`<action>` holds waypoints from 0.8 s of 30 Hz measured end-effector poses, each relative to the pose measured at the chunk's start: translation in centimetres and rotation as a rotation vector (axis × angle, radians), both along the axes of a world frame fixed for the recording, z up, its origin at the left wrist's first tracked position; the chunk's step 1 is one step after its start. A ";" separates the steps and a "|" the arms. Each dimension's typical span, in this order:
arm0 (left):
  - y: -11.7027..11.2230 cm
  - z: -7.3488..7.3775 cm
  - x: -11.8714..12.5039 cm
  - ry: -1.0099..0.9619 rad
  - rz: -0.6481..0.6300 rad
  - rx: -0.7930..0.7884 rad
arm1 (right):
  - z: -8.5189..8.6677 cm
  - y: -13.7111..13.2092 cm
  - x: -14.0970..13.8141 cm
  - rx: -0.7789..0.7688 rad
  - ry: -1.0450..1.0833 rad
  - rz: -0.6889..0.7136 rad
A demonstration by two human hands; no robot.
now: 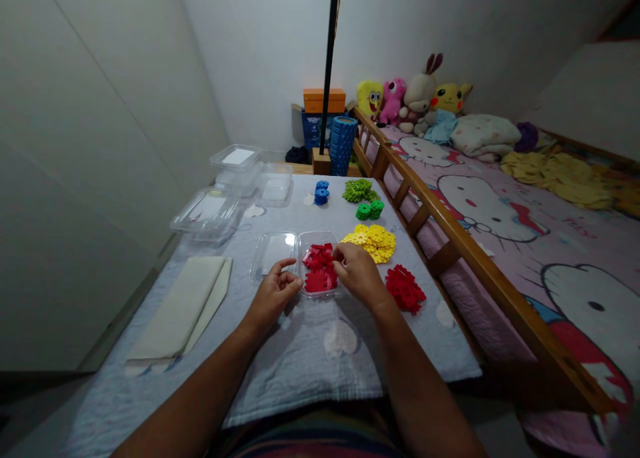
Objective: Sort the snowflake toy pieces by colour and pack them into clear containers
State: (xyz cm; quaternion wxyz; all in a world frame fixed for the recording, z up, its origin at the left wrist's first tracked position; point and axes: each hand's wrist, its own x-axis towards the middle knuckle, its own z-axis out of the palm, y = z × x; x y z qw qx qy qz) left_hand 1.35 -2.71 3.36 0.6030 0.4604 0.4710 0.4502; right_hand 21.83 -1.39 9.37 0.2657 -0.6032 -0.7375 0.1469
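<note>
A clear plastic box holding red snowflake-shaped pieces sits in the middle of the cloth-covered table. Its open lid lies flat to the left. My left hand rests at the box's near-left corner with fingers curled against its wall. My right hand is over the box's right side, fingers pinched at the red pieces inside. A loose pile of red pieces lies just right of my right hand.
Behind the box lie yellow pieces, green stacks, light green pieces and blue pieces. Several empty clear boxes stand at the back left, folded cream cloth at the left. A wooden bed rail runs along the right.
</note>
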 end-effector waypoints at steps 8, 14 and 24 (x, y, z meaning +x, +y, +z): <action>0.0 -0.2 0.0 -0.019 -0.010 -0.010 | -1.1 -0.6 -2.5 -0.058 0.139 0.012; 0.0 -0.5 -0.1 -0.003 0.000 0.008 | -0.7 -2.1 3.0 -0.016 0.283 -0.145; 0.1 -0.9 -0.2 -0.004 -0.018 0.002 | -4.6 -4.2 16.9 -0.170 0.035 -0.503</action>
